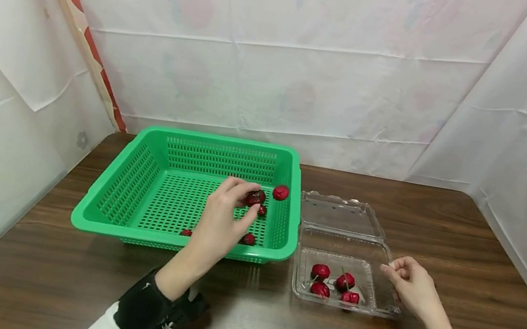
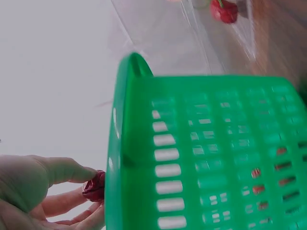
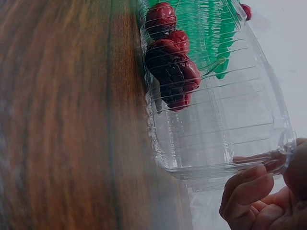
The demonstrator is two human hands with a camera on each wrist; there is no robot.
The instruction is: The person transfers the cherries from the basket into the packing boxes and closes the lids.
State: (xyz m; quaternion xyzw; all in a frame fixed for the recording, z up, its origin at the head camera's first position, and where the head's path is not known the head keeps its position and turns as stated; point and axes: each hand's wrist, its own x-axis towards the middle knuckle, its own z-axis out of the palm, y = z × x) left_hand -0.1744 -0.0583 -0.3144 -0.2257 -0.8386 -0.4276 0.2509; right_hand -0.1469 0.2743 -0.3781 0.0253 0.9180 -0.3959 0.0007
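My left hand point(image 1: 223, 213) pinches a dark red, wrinkled cherry point(image 1: 255, 198) between thumb and fingers, over the right part of a green plastic basket point(image 1: 133, 183). The same cherry point(image 2: 94, 186) shows beside the basket rim in the left wrist view. In the basket, a smaller cherry point(image 1: 262, 211) is just below the held one, and another cherry point(image 1: 281, 193) shows against the right wall. My right hand point(image 1: 414, 285) pinches the right edge of a clear plastic clamshell box point(image 1: 381, 291), whose lid is folded back. Several cherries point(image 3: 180, 72) with stems lie inside the box.
Basket and box stand side by side on a dark wood table point(image 1: 442, 231). More cherries point(image 1: 247, 239) lie near the basket's front wall, partly hidden by its rim. White patterned sheets point(image 1: 282, 56) hang behind the table and along both sides.
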